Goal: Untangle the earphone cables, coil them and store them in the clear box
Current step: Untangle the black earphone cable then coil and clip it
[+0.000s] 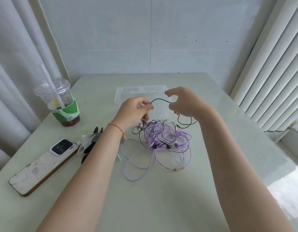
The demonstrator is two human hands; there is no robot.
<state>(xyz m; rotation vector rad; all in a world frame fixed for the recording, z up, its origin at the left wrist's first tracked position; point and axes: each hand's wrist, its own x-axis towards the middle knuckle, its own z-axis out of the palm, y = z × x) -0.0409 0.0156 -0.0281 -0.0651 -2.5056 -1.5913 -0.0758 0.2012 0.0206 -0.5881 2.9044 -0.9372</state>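
Head view: a short arc of black cable [160,99] is pinched between the left hand [134,111] and the right hand [185,102], each closed on it with fingertips, held raised so that this strand can be told apart from the rest. Below the hands, its remainder drops into the tangle [163,136] of purple and black cables on the table [144,206]. Just behind the hands the box [128,92] waits, apparently empty, so untangling seems barely begun.

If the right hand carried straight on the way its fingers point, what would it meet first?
Probably the left hand: the right hand points leftward along the black cable stretched between them. The clear box lies behind, though depth is uncertain.
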